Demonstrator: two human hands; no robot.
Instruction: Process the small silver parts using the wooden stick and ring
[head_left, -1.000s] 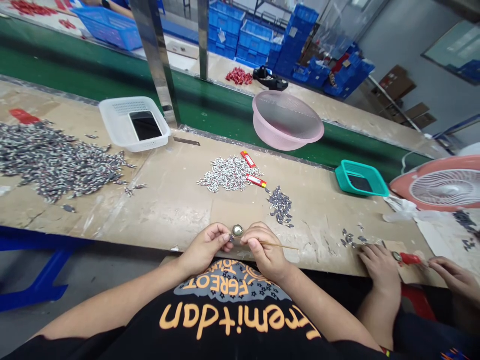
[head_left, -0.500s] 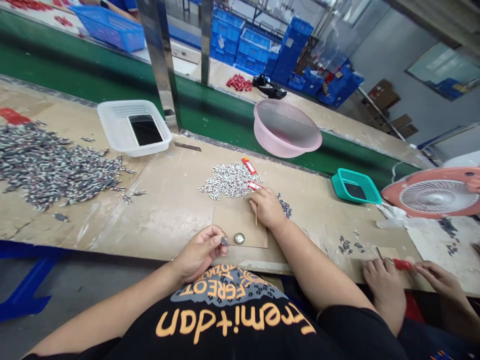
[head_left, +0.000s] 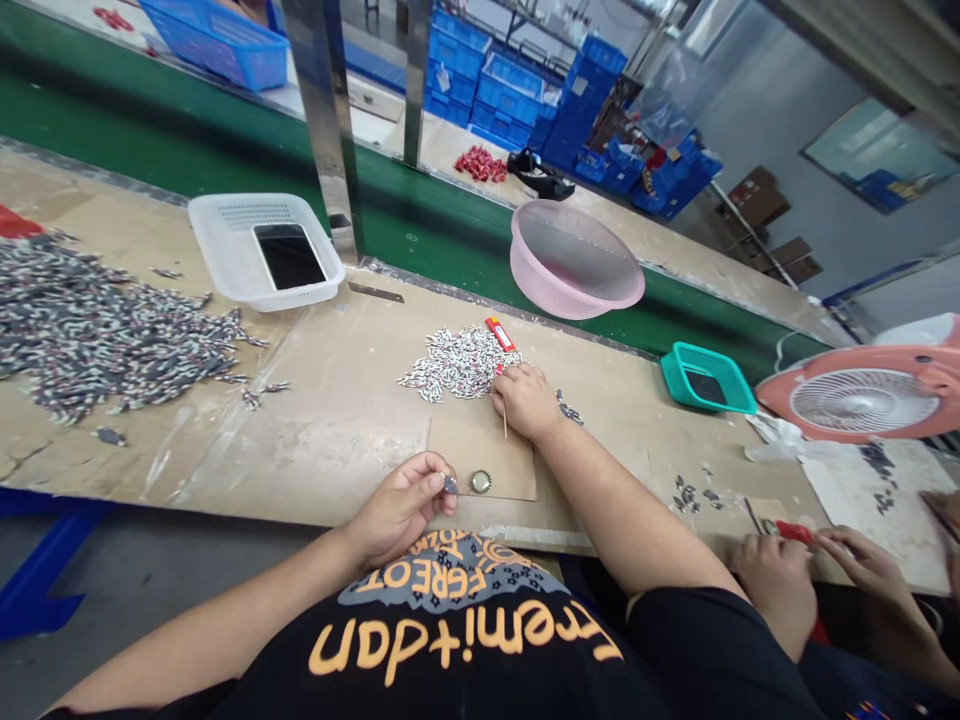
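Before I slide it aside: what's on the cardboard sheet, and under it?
A metal bottle cap lies on the cardboard sheet; the right hand is over its far corner. Underneath is hidden.

The left hand (head_left: 397, 510) pinches a small dark metal part (head_left: 450, 485). The right hand (head_left: 527, 402) holds a thin wooden stick (head_left: 505, 420) pointing down over a brown cardboard sheet (head_left: 480, 455), where a crown-edged metal cap (head_left: 481, 482) lies near the sheet's near edge.

A hand can pass left from the left hand (head_left: 397, 510) along the near edge of the tabletop (head_left: 300, 455) as far as the grey pile of parts (head_left: 112, 340). Toward the far edge, the silver pile of parts (head_left: 459, 362) lies just ahead of the right hand (head_left: 527, 402), and the white plastic basket (head_left: 225, 240) stands farther left on that edge.
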